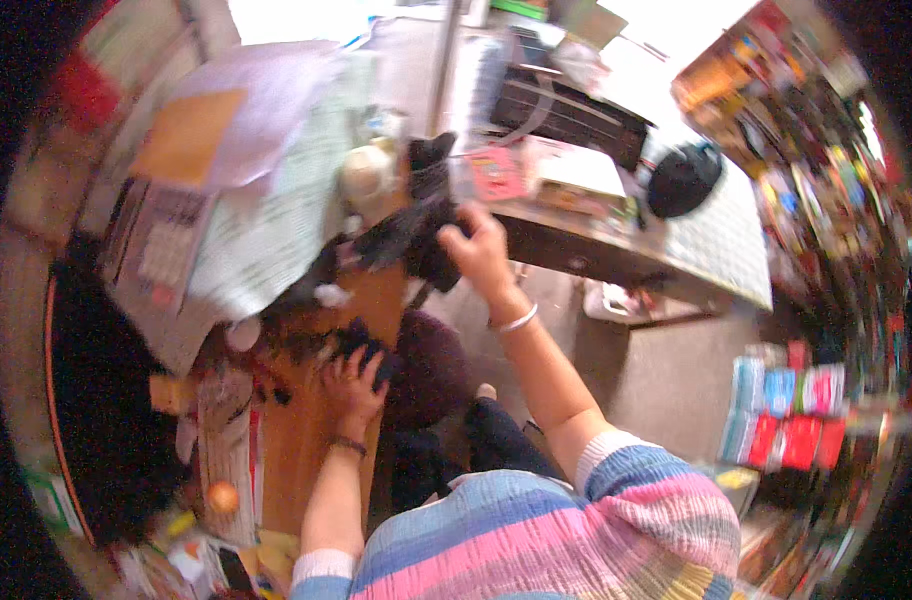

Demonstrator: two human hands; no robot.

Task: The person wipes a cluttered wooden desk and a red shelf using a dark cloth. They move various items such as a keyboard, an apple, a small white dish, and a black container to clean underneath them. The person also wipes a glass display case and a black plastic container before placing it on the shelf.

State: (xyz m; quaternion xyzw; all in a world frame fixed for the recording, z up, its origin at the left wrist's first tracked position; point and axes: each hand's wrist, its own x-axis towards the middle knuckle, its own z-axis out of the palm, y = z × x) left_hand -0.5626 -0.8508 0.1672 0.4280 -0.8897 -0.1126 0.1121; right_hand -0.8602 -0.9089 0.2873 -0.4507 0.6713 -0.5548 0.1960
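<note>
My left hand (pixel 355 391), with a dark band at the wrist, lies over the wooden desktop (pixel 298 465). Its fingers are spread and touch a small dark blue-black item (pixel 358 341), too blurred to name. My right hand (pixel 480 247), wearing a silvery bangle (pixel 517 321), is raised beside a black, shaggy-looking bundle (pixel 418 217) at the desk's far end. Its thumb stands apart from the bent fingers. Blur hides whether those fingers grip an edge of the bundle. A crumpled white scrap (pixel 331 295) lies between the bundle and my left hand.
Left of the desktop are a calculator (pixel 167 247), an orange envelope (pixel 190 135) and an orange fruit (pixel 222 497). A dark round stool seat (pixel 433 367) stands beside the desk. Beyond my right hand, a second table (pixel 696 270) holds boxes and a black cap (pixel 685 180). Crowded shelves (pixel 823 172) line the right.
</note>
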